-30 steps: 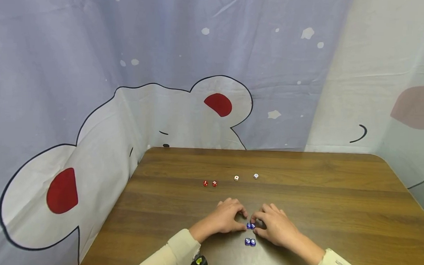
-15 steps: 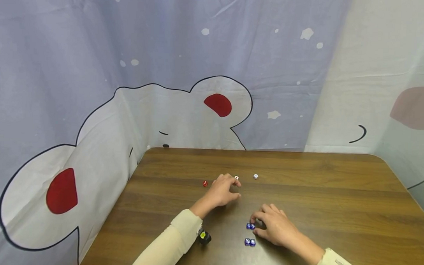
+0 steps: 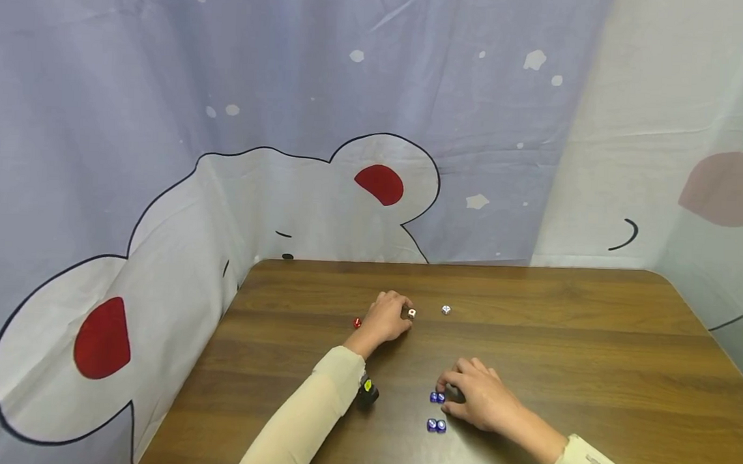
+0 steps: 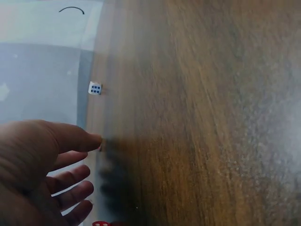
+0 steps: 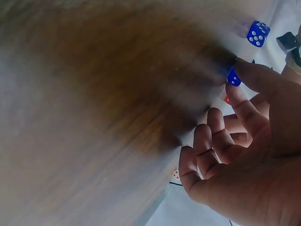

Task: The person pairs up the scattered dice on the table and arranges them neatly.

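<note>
My left hand (image 3: 385,318) is at the far part of the table, with thumb and index finger around a white die (image 3: 411,314). In the left wrist view that die is almost wholly hidden behind the thumb. My right hand (image 3: 481,394) pinches a blue die (image 5: 234,76) between thumb and index finger, low at the tabletop. This die stands in a touching pair with another blue die (image 3: 433,397). Nearer the body lies a second pair of blue dice (image 3: 436,425), side by side.
Right of the left hand lies another white die (image 3: 446,310). A red die (image 3: 357,322) shows left of that hand. The brown wooden table (image 3: 558,334) reaches back to a printed curtain (image 3: 486,127). A black wrist camera (image 3: 368,394) hangs at the left sleeve.
My left hand has left the blue dice, moved away from the body and closed in on the white die. It now covers one red die. The right hand has stayed at the blue pair.
</note>
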### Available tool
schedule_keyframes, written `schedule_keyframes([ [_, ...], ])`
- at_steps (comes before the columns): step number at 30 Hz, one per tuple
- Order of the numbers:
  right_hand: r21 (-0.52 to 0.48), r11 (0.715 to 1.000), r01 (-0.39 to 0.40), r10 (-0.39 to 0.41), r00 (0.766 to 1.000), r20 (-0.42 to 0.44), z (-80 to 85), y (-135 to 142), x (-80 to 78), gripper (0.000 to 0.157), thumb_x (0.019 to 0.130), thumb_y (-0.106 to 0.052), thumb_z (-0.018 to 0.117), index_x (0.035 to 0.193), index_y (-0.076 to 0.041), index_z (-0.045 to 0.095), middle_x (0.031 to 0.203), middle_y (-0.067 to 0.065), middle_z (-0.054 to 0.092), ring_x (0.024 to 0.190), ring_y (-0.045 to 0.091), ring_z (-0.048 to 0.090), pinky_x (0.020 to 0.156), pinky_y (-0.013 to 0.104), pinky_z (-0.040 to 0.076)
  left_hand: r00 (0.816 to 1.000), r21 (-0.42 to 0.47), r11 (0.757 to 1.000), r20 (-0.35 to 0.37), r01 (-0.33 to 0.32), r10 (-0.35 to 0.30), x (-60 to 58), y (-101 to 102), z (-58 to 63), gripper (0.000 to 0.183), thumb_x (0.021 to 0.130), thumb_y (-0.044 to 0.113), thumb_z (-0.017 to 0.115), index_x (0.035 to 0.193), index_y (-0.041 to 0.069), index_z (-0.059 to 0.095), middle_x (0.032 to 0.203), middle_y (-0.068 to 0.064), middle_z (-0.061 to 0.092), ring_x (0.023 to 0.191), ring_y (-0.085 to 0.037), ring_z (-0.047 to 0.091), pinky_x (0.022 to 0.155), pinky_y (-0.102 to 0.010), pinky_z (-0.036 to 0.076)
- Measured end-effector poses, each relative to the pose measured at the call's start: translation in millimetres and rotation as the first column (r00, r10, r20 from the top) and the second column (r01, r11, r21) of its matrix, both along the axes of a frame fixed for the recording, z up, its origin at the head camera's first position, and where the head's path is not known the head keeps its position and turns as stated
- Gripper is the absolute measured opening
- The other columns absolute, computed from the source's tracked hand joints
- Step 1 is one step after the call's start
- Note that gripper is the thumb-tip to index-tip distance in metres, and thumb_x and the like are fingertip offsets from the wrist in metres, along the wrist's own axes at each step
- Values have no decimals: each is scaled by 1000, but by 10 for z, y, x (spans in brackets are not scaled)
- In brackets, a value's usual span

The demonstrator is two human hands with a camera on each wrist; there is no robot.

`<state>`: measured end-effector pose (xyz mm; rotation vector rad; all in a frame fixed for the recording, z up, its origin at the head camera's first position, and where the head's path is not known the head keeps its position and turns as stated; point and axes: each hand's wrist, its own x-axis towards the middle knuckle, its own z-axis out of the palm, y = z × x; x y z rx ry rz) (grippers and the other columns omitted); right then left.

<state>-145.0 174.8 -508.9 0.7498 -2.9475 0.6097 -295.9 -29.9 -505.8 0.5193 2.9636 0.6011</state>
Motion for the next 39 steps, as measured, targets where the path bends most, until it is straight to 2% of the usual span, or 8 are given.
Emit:
schedule_keyframes([
  [11,7,1000,3,-3,1000,-6,-3,-3,3,23,79,-32,84,95,-29,68,94,-12,53,90,11,46,71,29,33,999,-90,996,-36,5,-8,-72,56,-65,26,96,26,69,120,17,71,127,-3,62,118,-23,53,99,-40,44],
  [23,13,1000,6,-5,1000,-16,12,-3,26,24,78,-32,84,97,-28,69,94,-12,54,89,11,45,71,28,34,999,-88,996,-45,-11,7,-56,50,-66,20,96,28,71,111,17,74,119,-1,64,113,-21,54,97,-38,44],
  [33,22,1000,6,-5,1000,-27,7,3,37,27,76,-32,84,97,-27,68,95,-12,54,88,11,46,70,29,34,998,-100,995,-64,-5,-1,-3,56,-34,14,94,31,73,97,18,74,108,1,64,105,-20,55,91,-37,44],
  [39,15,1000,13,-13,1000,4,40,16,29,28,77,-33,84,99,-27,68,97,-11,57,90,12,48,73,31,36,997,-128,992,-69,13,-22,25,67,-24,15,95,34,71,97,19,73,105,3,62,103,-20,55,90,-37,45],
])
